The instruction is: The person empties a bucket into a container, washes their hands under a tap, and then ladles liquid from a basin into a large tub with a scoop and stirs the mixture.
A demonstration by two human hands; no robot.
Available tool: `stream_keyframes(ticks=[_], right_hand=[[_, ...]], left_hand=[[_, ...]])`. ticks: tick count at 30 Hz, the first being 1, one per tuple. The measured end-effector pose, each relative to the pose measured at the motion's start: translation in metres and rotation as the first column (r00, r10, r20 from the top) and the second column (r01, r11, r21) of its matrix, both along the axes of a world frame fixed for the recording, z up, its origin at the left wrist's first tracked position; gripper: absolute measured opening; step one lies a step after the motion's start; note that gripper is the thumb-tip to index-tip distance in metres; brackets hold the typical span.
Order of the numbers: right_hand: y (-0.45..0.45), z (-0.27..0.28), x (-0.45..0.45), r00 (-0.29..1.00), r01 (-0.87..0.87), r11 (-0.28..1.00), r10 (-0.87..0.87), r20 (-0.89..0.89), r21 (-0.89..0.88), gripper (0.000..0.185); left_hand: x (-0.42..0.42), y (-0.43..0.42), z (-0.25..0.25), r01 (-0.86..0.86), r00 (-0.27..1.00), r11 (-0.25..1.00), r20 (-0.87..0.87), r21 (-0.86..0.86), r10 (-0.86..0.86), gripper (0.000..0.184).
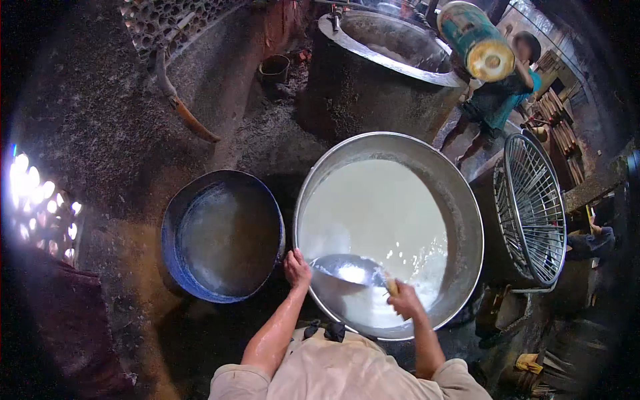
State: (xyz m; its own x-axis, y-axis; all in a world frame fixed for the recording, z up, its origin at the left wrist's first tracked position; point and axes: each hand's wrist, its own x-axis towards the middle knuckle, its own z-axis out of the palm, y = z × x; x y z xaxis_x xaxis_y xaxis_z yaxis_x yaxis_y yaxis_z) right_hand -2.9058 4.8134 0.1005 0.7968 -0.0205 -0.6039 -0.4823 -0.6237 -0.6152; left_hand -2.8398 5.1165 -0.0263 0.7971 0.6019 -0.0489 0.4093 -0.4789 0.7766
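Gripping scoop (348,271) and basin rim (482,237)

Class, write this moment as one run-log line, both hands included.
left hand at rim of metal pan | right hand holding ladle | pan holds white liquid

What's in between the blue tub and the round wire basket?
A big metal pan of white liquid sits between the blue tub and the wire basket. The head view shows it.

The tub on the left (175,267) was blue, next to a silvery basin (475,220) of milky white liquid (373,207). Shirt (347,373) was plain beige, btw.
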Motion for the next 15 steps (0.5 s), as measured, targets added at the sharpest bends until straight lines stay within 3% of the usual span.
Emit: stream_keyframes(ticks=[3,5,7,10,12,13,15], right_hand=[[0.015,0.066,0.053,0.994,-0.110,0.993,0.110,0.005,-0.042,0.043],[0.045,0.087,0.085,0.997,-0.063,0.983,0.071,0.042,-0.171,0.042],[0.048,0.018,0.111,0.851,-0.076,0.948,0.223,0.476,-0.308,0.041],[0.073,-0.007,0.138,0.901,-0.046,0.932,0.194,0.388,-0.358,0.037],[0.071,-0.037,0.148,0.932,-0.123,0.908,0.244,0.267,-0.401,0.032],[0.062,-0.062,0.145,0.896,-0.143,0.892,0.301,0.327,-0.429,0.026],[0.058,-0.049,0.128,0.826,-0.271,0.828,0.462,0.322,-0.492,0.023]], left_hand=[[-0.003,0.001,0.007,0.040,0.999,0.999,0.025,-0.002,-0.040,0.039],[-0.004,0.002,0.012,0.069,0.997,0.996,-0.017,-0.050,-0.070,0.039],[-0.002,-0.001,0.021,0.042,0.999,0.998,-0.027,-0.057,-0.044,0.039],[-0.001,-0.002,0.019,0.014,1.000,0.999,-0.026,-0.052,-0.015,0.038],[-0.001,-0.003,0.009,0.014,1.000,0.999,-0.017,-0.045,-0.015,0.038],[-0.001,-0.004,0.000,-0.018,0.999,1.000,0.047,0.000,0.018,0.038],[0.000,-0.006,0.000,-0.059,0.992,0.997,0.115,0.040,0.054,0.038]])
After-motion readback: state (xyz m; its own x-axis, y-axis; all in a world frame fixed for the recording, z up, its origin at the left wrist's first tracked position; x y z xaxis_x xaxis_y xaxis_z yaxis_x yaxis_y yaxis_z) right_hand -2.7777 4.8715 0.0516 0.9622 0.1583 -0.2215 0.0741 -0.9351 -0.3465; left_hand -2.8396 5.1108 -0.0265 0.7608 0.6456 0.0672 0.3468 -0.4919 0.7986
